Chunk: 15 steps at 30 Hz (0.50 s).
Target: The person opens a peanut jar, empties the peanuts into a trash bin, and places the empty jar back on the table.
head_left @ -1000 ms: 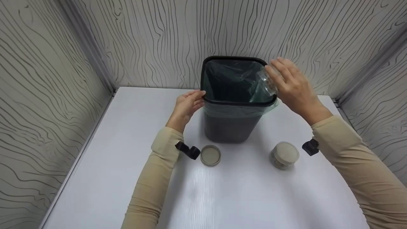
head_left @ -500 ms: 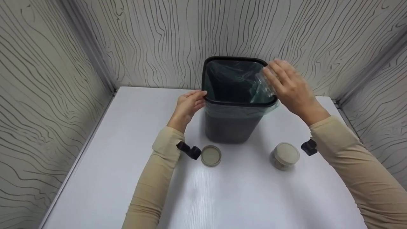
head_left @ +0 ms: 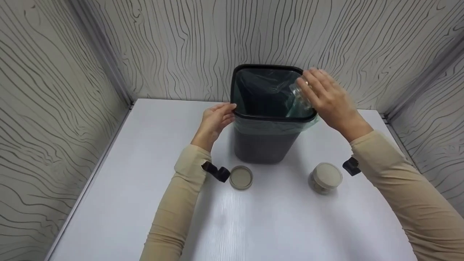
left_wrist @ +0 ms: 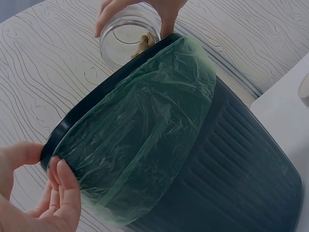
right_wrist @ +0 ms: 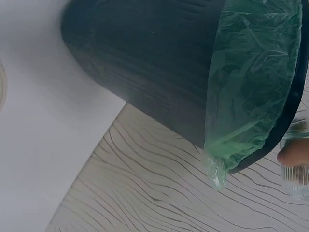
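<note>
A dark trash bin (head_left: 261, 146) stands upright at the back of the table, its green plastic liner (left_wrist: 140, 121) folded over the black rim. My left hand (head_left: 216, 117) pinches the near left corner of that rim between thumb and fingers. At the bin's right side, my right hand (head_left: 330, 100) grips a clear jar (left_wrist: 115, 42) from above and tilts its mouth toward the opening. Brownish pieces (left_wrist: 144, 44) show inside the jar in the left wrist view. Most of the jar is behind the fingers in the head view, and the bin's bottom is dark.
A round beige lid (head_left: 241, 177) lies in front of the bin, beside the left wrist's black camera mount (head_left: 216, 172). Farther right stands a second jar (head_left: 325, 177) with its lid on. Wood-grain patterned walls (head_left: 203, 47) enclose the white table (head_left: 268, 224) at the back and sides.
My right hand has shifted slightly left with the jar, farther in over the bin's opening. The left hand keeps its hold on the rim, and the lid and second jar stay put.
</note>
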Motion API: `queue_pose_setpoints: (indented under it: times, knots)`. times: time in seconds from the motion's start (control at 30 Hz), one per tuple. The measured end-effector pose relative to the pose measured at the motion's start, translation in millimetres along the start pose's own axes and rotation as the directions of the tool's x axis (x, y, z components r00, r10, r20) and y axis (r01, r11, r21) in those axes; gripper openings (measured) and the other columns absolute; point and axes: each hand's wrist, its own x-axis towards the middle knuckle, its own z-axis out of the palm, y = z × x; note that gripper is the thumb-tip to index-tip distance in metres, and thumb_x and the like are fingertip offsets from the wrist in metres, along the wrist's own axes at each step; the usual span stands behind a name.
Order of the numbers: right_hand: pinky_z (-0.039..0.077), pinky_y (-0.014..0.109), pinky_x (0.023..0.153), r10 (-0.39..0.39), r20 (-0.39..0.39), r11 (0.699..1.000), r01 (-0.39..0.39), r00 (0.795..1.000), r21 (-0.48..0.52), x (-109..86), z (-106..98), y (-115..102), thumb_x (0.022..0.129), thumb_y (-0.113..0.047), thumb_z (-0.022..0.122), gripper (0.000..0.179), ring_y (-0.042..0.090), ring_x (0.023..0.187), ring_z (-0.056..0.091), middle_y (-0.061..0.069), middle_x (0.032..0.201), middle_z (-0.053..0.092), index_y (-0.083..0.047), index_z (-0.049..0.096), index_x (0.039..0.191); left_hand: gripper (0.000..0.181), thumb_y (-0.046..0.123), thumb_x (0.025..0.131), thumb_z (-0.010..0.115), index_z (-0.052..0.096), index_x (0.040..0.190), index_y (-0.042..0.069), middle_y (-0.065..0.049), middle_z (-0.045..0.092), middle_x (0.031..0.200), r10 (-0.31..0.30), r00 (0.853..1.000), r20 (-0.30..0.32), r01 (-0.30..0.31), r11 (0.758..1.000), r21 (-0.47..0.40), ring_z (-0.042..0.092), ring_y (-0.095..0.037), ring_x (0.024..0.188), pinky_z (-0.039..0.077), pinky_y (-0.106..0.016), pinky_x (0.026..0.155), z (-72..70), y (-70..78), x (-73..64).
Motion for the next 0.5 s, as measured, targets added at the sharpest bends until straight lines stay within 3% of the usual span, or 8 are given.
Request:
queue_pose_setpoints:
  times: [0.3,0.5]
  knots:
    - [0.048,0.051,0.102,0.037,-0.05,0.999,-0.035,0.998,0.026,2.1,3.6,2.9,0.089,0.013,0.05,0.038,0.041,0.12,0.056,0.026,0.125,0.06,0.005,0.056,0.126,0.043,0.005,0.089,0.063,0.052,0.129,-0.006,0.0,0.062,0.083,0.005,1.0,0.001,-0.005,1.0,-0.001,0.06,-0.006,0.067,0.053,-0.015,0.063,0.8,-0.1,-0.8]
    - [0.048,0.051,0.102,0.029,-0.035,0.999,-0.027,0.999,0.032,0.9,2.6,1.3,0.087,0.015,0.051,0.042,0.041,0.119,0.056,0.026,0.125,0.06,0.005,0.056,0.127,0.043,0.006,0.09,0.062,0.051,0.13,-0.006,0.0,0.06,0.086,0.001,1.0,0.001,-0.001,1.0,0.009,0.06,-0.006,0.069,0.053,-0.015,0.064,-0.4,-0.2,-0.2]
